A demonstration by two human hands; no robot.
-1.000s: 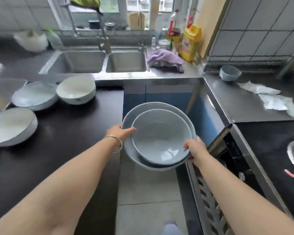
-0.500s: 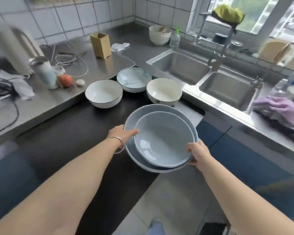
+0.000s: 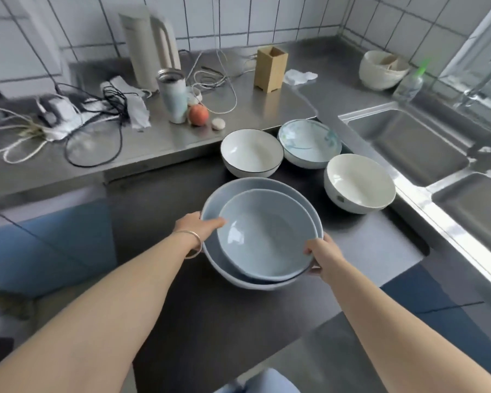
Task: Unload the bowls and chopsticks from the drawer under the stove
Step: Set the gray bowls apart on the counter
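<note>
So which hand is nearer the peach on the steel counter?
Left. The left hand grips the bowls' near-left rim, below the peach; the right hand is farther right.

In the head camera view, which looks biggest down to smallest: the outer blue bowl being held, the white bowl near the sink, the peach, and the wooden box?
1. Outer blue bowl, though it is nearest the camera, which inflates it.
2. White bowl.
3. Wooden box.
4. Peach.

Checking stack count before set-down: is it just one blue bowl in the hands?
No: the smaller blue bowl sits nested inside a larger blue bowl, with the left hand and right hand gripping opposite rims.
</note>
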